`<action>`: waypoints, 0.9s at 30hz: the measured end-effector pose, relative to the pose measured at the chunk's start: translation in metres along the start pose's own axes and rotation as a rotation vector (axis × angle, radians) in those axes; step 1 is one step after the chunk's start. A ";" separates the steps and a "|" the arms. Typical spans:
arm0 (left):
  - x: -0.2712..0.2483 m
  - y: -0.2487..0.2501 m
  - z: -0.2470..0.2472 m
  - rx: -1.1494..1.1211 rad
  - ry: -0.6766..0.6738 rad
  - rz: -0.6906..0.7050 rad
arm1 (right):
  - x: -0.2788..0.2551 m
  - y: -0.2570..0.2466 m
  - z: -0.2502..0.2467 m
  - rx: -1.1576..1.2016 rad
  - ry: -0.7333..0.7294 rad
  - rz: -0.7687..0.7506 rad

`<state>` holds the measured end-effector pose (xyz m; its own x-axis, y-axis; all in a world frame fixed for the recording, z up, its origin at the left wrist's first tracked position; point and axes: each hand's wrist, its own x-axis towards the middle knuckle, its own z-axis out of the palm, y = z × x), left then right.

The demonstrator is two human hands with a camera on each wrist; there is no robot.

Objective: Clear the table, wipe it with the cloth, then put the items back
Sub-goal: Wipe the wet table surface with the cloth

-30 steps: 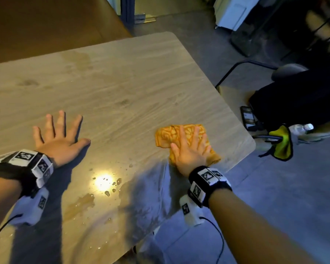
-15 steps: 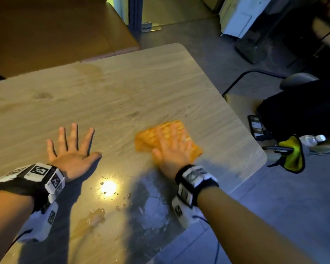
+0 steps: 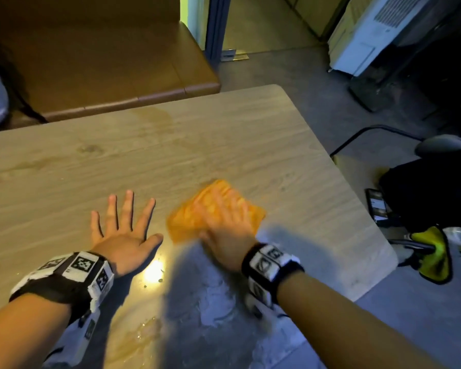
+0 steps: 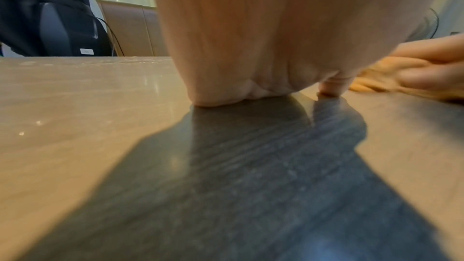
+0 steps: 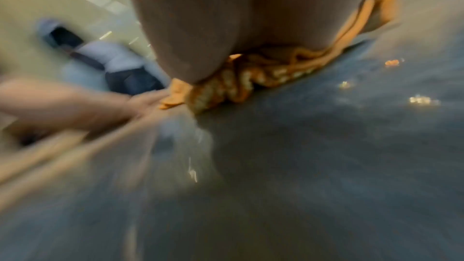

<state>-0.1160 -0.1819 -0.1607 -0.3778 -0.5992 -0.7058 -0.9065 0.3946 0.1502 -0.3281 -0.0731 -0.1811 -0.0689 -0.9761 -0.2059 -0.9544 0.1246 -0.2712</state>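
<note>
Cloth (image 3: 215, 210) lies under the flat right hand (image 3: 225, 230); left hand (image 3: 124, 235) spread on table (image 3: 224, 134).

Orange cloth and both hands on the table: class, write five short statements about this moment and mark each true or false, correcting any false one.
1. The right hand presses flat on the orange cloth. True.
2. The left hand grips a corner of the cloth. False: it lies spread on the bare wooden table, apart from the cloth.
3. Wet streaks and droplets show near the table's near edge. True.
4. A phone lies on the table. False: it sits beside the table, off its right edge.
5. The cloth is blue. False: it is orange.
</note>
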 end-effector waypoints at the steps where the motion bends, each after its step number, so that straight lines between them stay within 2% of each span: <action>1: 0.000 0.000 0.000 0.002 -0.005 0.002 | -0.010 0.012 0.000 -0.048 -0.026 -0.242; 2: -0.001 0.000 -0.001 0.002 -0.009 0.006 | -0.011 0.034 -0.006 -0.073 -0.060 -0.399; 3: -0.001 0.000 -0.001 -0.002 -0.005 0.012 | -0.006 0.057 -0.010 -0.093 -0.072 -0.408; 4: 0.000 0.000 0.000 -0.009 0.002 0.018 | 0.002 0.075 -0.018 -0.095 -0.055 -0.279; 7: 0.000 -0.001 0.003 -0.024 0.012 0.027 | 0.054 0.079 -0.031 0.081 0.074 0.454; 8: 0.001 -0.001 0.004 -0.015 0.022 0.026 | 0.072 0.063 -0.031 0.136 0.078 0.606; 9: 0.002 -0.002 0.005 -0.005 0.028 0.023 | 0.084 0.044 -0.030 0.148 0.046 0.653; 10: 0.003 -0.003 0.005 -0.003 0.027 0.020 | 0.090 0.028 -0.024 0.130 0.015 0.589; 11: 0.004 -0.004 0.005 -0.010 0.026 0.017 | 0.089 0.018 -0.020 0.095 0.024 0.403; 12: 0.004 -0.004 0.005 -0.019 0.030 0.020 | 0.080 0.016 -0.018 0.039 0.034 0.153; 14: 0.004 -0.005 0.005 -0.033 0.033 0.033 | 0.065 0.047 -0.019 -0.106 0.005 -0.298; 15: 0.004 -0.005 0.006 -0.039 0.040 0.041 | 0.069 0.071 -0.024 -0.128 -0.031 -0.377; 16: 0.005 -0.007 0.008 -0.043 0.052 0.048 | 0.078 0.089 -0.031 -0.113 -0.050 -0.301; 18: 0.007 -0.008 0.010 -0.026 0.078 0.060 | 0.106 0.097 -0.044 -0.014 -0.021 0.120; 19: 0.009 -0.007 0.012 -0.019 0.096 0.060 | 0.125 0.087 -0.045 0.050 0.012 0.348; 20: 0.011 -0.008 0.014 -0.016 0.109 0.052 | 0.144 0.068 -0.044 0.092 0.020 0.511; 21: 0.012 -0.007 0.015 -0.015 0.125 0.041 | 0.158 0.045 -0.045 0.113 0.001 0.579; 22: 0.013 -0.008 0.018 -0.017 0.140 0.034 | 0.164 0.024 -0.041 0.106 -0.039 0.538; 23: 0.013 -0.008 0.020 -0.025 0.166 0.033 | 0.163 0.009 -0.038 0.071 -0.075 0.384; 25: 0.013 -0.012 0.025 0.016 0.274 0.053 | 0.142 0.011 -0.037 -0.034 -0.145 -0.128; 26: 0.013 -0.014 0.027 0.041 0.277 0.048 | 0.135 0.029 -0.040 -0.077 -0.162 -0.378; 27: 0.014 -0.017 0.032 0.070 0.295 0.051 | 0.134 0.052 -0.046 -0.101 -0.204 -0.537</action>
<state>-0.0999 -0.1749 -0.1954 -0.4701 -0.7498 -0.4656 -0.8737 0.4703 0.1248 -0.4004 -0.2053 -0.1793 0.4800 -0.8427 -0.2438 -0.8638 -0.4055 -0.2990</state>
